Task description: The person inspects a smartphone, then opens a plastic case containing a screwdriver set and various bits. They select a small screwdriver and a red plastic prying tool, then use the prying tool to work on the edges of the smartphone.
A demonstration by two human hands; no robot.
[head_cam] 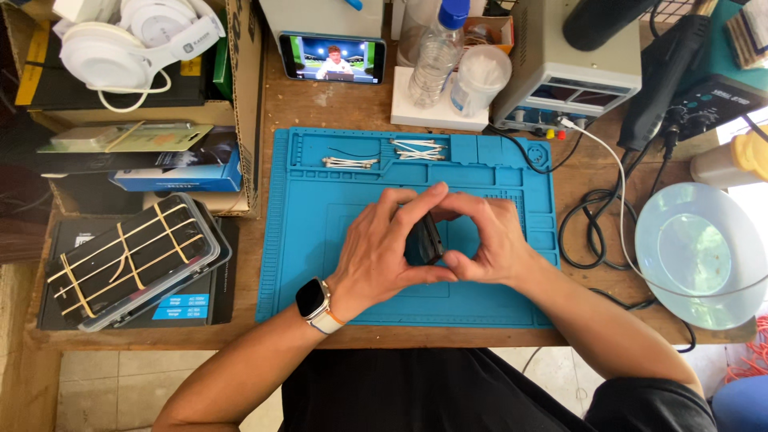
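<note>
Fingers [416, 210] of both hands close around a small dark phone-like device [428, 238], held on edge between them over the blue mat [320, 240]; its long axis runs away from the person. Left hand [384, 248] and right hand [488, 240] meet thumb to thumb, equally near, wrists angled inward above the surface.

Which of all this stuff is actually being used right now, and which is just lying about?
In use: small dark device, held between left hand and right hand; blue work mat beneath.

Lying about: cotton swabs, propped phone, plastic bottle, white headphones, banded case, glass bowl.
</note>
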